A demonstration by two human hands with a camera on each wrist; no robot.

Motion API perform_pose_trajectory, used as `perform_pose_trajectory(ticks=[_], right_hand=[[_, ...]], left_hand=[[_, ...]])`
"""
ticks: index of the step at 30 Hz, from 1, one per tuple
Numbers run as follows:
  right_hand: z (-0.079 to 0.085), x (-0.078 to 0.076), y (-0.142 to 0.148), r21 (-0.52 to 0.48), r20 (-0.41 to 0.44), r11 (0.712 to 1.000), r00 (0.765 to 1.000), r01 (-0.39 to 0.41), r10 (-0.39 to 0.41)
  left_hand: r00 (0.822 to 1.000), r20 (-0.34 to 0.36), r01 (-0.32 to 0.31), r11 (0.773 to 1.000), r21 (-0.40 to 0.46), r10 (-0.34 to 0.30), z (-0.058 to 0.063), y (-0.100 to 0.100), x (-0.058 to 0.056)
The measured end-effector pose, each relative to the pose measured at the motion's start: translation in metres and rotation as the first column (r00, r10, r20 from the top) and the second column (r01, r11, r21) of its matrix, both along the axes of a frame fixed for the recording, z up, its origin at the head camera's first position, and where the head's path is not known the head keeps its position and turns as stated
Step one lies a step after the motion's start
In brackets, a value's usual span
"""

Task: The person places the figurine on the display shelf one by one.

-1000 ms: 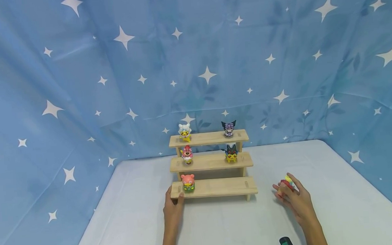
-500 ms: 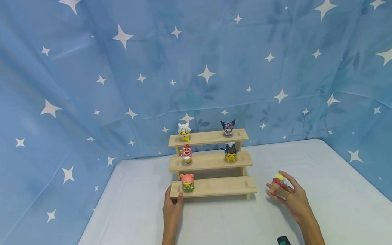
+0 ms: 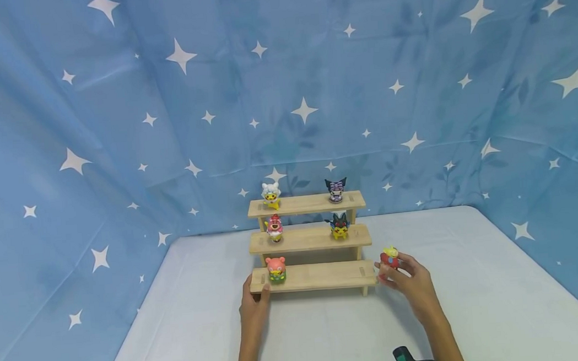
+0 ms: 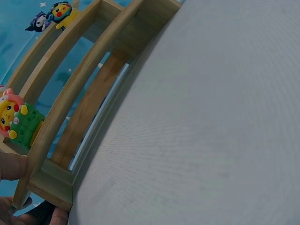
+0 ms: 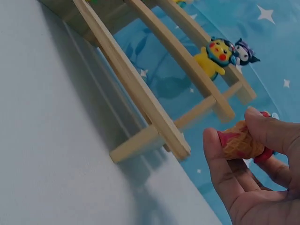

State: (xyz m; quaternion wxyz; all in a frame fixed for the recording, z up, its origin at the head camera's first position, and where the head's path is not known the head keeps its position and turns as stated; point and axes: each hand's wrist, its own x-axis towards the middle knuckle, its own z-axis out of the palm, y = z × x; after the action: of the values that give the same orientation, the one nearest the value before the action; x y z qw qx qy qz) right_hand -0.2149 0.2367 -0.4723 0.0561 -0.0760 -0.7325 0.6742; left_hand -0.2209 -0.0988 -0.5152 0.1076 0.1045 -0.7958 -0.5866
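Observation:
A three-tier wooden display stand (image 3: 319, 276) stands on the white table. My left hand (image 3: 255, 309) grips the left end of its lowest shelf, thumb on top and fingers underneath. Close to that thumb sits a pink-hooded figurine (image 3: 277, 269) with a green body. At the shelf's right end, my right hand (image 3: 413, 283) pinches a red and yellow figurine (image 3: 390, 257). The right wrist view shows its tan, waffle-textured base (image 5: 241, 143) between thumb and fingers, apart from the shelf end.
On the middle shelf are a pink and white figurine (image 3: 275, 228) and a dark-eared yellow figurine (image 3: 340, 226). The top shelf bears a white-hooded figurine (image 3: 271, 196) and a purple and black figurine (image 3: 336, 190). A blue starred curtain (image 3: 303, 80) hangs behind.
My right hand has moved left with the red and yellow figurine, from over the table to the lowest shelf's right end. My left hand has stayed on the stand.

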Motion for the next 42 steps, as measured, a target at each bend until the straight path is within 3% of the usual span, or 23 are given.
perform_pose_trajectory(ticks=[6,11,13,24,35,42], right_hand=[[0.005,-0.005,-0.022,0.147,-0.049,0.989,0.999,-0.009,0.017],[0.007,-0.009,-0.043,0.349,-0.156,0.936,0.988,0.052,0.003],[0.007,-0.012,-0.05,0.382,-0.184,0.921,0.983,0.071,0.0],[-0.008,-0.021,-0.076,0.412,-0.282,0.902,0.959,0.128,-0.007],[-0.018,-0.023,-0.084,0.39,-0.386,0.909,0.922,0.144,0.02],[-0.022,-0.023,-0.082,0.437,-0.365,0.891,0.929,0.12,0.054]], left_hand=[[1.0,0.003,-0.008,1.0,-0.007,0.009,0.0,0.0,0.0],[1.0,-0.006,-0.004,1.0,-0.008,0.004,-0.001,0.0,0.0],[1.0,-0.01,-0.003,1.0,-0.006,0.003,-0.001,-0.001,0.0],[0.999,-0.027,-0.018,1.0,-0.009,0.018,0.001,0.0,0.001],[0.999,-0.037,-0.018,1.0,-0.008,0.018,-0.003,-0.001,-0.001],[0.999,-0.035,-0.022,1.0,-0.015,0.022,-0.004,-0.001,-0.002]])
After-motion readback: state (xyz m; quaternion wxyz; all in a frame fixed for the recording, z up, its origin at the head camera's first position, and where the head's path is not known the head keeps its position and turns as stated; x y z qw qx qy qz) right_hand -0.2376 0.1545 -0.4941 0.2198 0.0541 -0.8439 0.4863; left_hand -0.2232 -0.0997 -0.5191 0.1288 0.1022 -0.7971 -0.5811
